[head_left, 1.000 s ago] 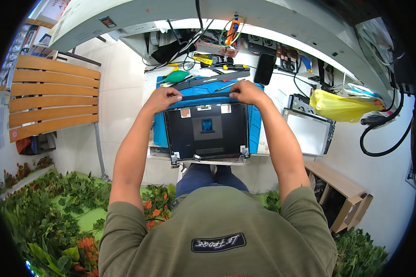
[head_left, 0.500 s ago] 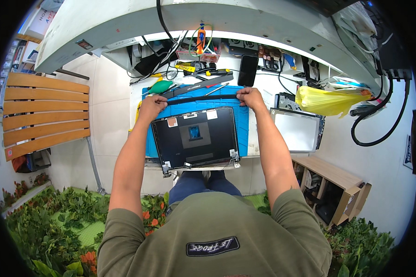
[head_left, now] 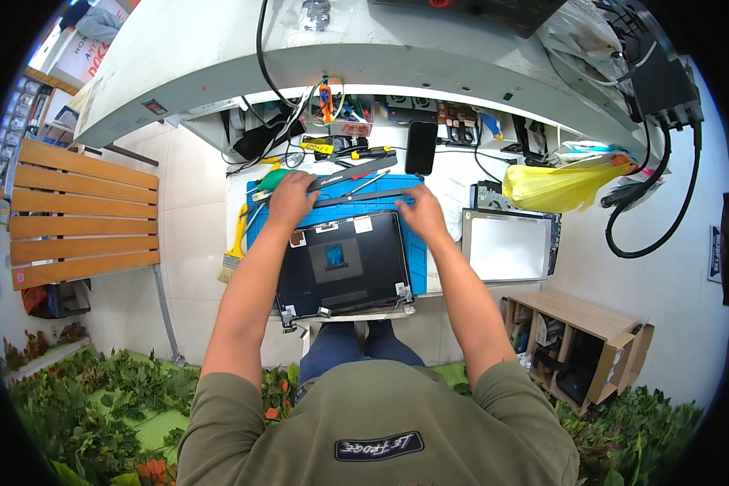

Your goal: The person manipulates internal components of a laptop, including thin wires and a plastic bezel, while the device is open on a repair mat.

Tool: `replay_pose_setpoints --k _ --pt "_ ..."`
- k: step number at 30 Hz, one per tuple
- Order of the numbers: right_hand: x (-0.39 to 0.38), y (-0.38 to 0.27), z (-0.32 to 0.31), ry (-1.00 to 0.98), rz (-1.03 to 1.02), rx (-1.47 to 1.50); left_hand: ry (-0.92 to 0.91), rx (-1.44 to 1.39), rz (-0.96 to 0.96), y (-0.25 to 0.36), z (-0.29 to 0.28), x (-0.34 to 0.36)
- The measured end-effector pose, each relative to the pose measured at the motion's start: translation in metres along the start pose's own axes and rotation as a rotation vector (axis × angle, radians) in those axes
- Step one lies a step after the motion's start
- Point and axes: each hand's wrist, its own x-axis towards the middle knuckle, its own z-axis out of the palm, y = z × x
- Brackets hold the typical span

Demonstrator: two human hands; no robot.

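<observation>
While spanning dark strip (head_left: 360, 198), has left hand (head_left: 293, 198) at eleven o'clock from laptop lid (head_left: 344, 263), right hand (head_left: 422, 214) at two; cannot tell if pinching.

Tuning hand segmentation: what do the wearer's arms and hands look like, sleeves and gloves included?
Short, plain olive-green sleeves; forearms bare below them. Left hand and right hand both ungloved. No watch, band or cable visible on either wrist.

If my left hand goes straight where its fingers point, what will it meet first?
Probably the long grey bar, just ahead of the left hand; they may already touch, depth unclear.
</observation>
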Motion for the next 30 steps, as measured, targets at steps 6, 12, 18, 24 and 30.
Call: replay_pose_setpoints --k 6,12,18,24,30 --pt "-0.078 -0.023 -0.024 -0.166 0.059 0.195 -0.296 0.147 -0.001 0.014 0.02 0.039" --pt "-0.124 0.002 -0.026 -0.218 0.197 0.225 -0.359 0.147 0.0 0.013 0.021 0.051" --pt "-0.111 0.001 -0.017 -0.159 0.163 0.274 -0.443 -0.151 -0.148 -0.003 0.014 0.061" --pt "-0.067 -0.026 -0.01 -0.271 0.447 0.562 -0.495 -0.415 -0.245 -0.005 0.006 0.062" --pt "-0.002 -0.047 0.01 -0.014 0.586 1.319 -0.591 -0.734 -0.271 0.014 -0.006 0.068"
